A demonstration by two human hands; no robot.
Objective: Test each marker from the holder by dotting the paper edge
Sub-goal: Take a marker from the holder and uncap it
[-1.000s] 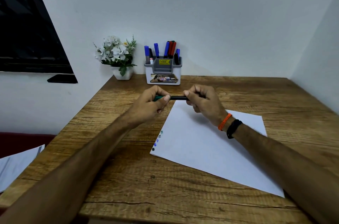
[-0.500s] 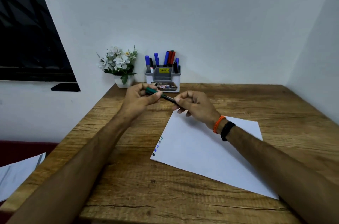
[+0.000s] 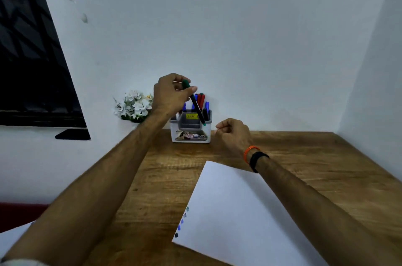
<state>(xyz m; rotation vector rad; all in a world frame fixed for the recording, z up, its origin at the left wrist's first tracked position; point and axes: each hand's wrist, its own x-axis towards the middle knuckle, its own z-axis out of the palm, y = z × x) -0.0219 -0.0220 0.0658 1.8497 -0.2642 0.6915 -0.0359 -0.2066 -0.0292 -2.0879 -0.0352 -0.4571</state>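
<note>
- Marker (image 3: 194,102), green-capped with a dark barrel, now hangs above the holder (image 3: 191,128), cap end up and its lower tip slanting down to the right, over the holder's right-hand side; half a second ago it lay nearly level between both hands, lower over the worktop.
- Left hand (image 3: 171,94) pinches the marker near the cap between thumb and curled fingers, and has risen from just above the worktop to a place above the holder, in front of the wall.
- Right hand (image 3: 231,135) has let go of the barrel; it holds nothing, fingers loosely curled, and sits just right of the holder, close above the worktop.
- Holder stands at the back of the worktop against the wall, with blue and red markers (image 3: 201,100) upright in it.
- Paper (image 3: 235,211) lies skewed on the worktop nearer the person, well apart from the marker; a row of small dots (image 3: 181,222), teal through blue to dark, runs along its left edge, as before.
- Orange band (image 3: 250,151) and black band (image 3: 257,160) circle the right wrist.
- White flowers (image 3: 136,105) in a pot sit left of the holder, partly behind the left forearm.
- Worktop (image 3: 304,156) is brown wood grain; the view has tipped upward since the earlier frame, showing more wall.
</note>
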